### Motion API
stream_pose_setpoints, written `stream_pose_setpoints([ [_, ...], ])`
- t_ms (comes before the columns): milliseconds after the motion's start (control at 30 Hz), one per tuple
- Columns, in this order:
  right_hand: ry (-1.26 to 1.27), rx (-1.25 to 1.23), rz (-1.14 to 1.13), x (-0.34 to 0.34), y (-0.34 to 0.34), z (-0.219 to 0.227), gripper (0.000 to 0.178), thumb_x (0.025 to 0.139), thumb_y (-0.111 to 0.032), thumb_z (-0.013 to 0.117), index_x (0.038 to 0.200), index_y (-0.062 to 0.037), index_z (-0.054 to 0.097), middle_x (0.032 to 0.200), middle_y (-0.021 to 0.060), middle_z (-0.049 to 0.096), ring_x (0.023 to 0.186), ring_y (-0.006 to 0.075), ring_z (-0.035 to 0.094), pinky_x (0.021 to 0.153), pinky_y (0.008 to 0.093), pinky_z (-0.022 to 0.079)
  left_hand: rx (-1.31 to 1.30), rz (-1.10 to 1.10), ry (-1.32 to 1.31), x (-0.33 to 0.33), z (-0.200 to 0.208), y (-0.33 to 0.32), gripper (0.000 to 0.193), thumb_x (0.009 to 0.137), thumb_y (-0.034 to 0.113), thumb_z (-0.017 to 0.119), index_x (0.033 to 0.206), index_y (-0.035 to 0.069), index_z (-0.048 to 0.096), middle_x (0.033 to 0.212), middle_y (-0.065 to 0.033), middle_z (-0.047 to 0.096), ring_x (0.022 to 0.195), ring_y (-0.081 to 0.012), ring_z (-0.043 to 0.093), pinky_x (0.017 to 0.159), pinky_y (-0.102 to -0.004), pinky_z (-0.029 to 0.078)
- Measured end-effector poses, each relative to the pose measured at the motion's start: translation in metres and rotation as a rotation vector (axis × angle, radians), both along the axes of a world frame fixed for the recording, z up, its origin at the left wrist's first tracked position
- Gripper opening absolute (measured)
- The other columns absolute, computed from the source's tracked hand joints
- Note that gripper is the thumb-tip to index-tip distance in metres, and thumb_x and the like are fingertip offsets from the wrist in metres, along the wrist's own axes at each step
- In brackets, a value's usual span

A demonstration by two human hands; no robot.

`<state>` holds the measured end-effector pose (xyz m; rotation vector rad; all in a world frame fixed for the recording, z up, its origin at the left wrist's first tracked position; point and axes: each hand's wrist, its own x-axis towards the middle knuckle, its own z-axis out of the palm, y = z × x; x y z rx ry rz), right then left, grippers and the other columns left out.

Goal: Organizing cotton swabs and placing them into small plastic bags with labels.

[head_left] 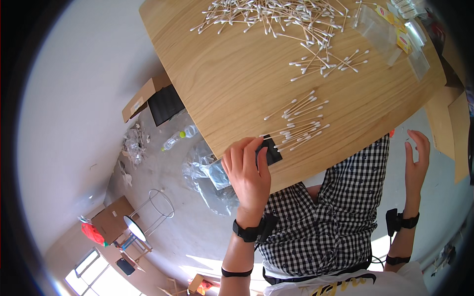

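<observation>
My left hand is at the table's near left edge with its fingers curled and thumb bent toward them. They lie over the left side of a small flat black square. A white swab tip shows right beside the fingertips; what the fingers grip, if anything, is hidden. To the right of the hand lies a small loose group of cotton swabs, roughly lined up with each other. My right hand hangs off the table beside my right thigh, empty, with thumb and fingers apart.
A big heap of cotton swabs covers the far side of the wooden table, with a scattered bunch nearer. Clear plastic bags lie at the far right. Cardboard boxes stand right; plastic bottles and a stool are left.
</observation>
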<state>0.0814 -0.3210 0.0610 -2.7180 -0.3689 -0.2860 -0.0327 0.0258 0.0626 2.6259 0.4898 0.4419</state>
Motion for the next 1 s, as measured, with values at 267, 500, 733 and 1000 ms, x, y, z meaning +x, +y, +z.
stream_pose_setpoints([
  [267, 0.073, 0.284, 0.619, -0.012, 0.161, -0.005, 0.017, 0.075, -0.001, 0.071, 0.091, -0.0063, 0.068, 0.101, 0.0037, 0.065, 0.095, 0.0242, 0.059, 0.082, 0.0373, 0.046, -0.030, -0.140, 0.031, 0.017, -0.001, 0.020, 0.016, 0.077, 0.006, 0.074, 0.092, 0.008, 0.069, 0.094, -0.0041, 0.064, 0.094, -0.0243, 0.055, 0.087, -0.0366, 0.039],
  [500, 0.043, 0.289, 0.685, -0.002, 0.183, -0.023, 0.013, 0.074, -0.004, 0.073, 0.086, -0.0071, 0.069, 0.099, -0.0009, 0.066, 0.099, 0.0210, 0.058, 0.085, 0.0363, 0.045, -0.040, -0.149, -0.019, 0.020, -0.005, 0.024, 0.011, 0.076, 0.006, 0.075, 0.085, 0.009, 0.069, 0.086, -0.0020, 0.064, 0.088, -0.0224, 0.055, 0.083, -0.0355, 0.038],
  [733, -0.001, 0.318, 0.676, -0.001, 0.183, -0.026, 0.013, 0.073, -0.004, 0.075, 0.084, -0.0082, 0.069, 0.096, -0.0026, 0.068, 0.096, 0.0197, 0.058, 0.085, 0.0352, 0.045, -0.008, -0.167, -0.010, 0.012, -0.005, 0.038, 0.011, 0.076, 0.004, 0.074, 0.083, 0.008, 0.067, 0.084, -0.0025, 0.063, 0.088, -0.0225, 0.055, 0.082, -0.0359, 0.038],
  [1000, -0.014, 0.306, 0.665, -0.003, 0.185, -0.029, 0.013, 0.074, -0.004, 0.074, 0.084, -0.0087, 0.070, 0.096, -0.0032, 0.069, 0.095, 0.0185, 0.059, 0.084, 0.0339, 0.044, 0.101, -0.067, 0.074, -0.022, 0.000, 0.062, 0.011, 0.079, 0.004, 0.072, 0.085, 0.008, 0.065, 0.086, -0.0028, 0.062, 0.090, -0.0235, 0.055, 0.084, -0.0361, 0.038],
])
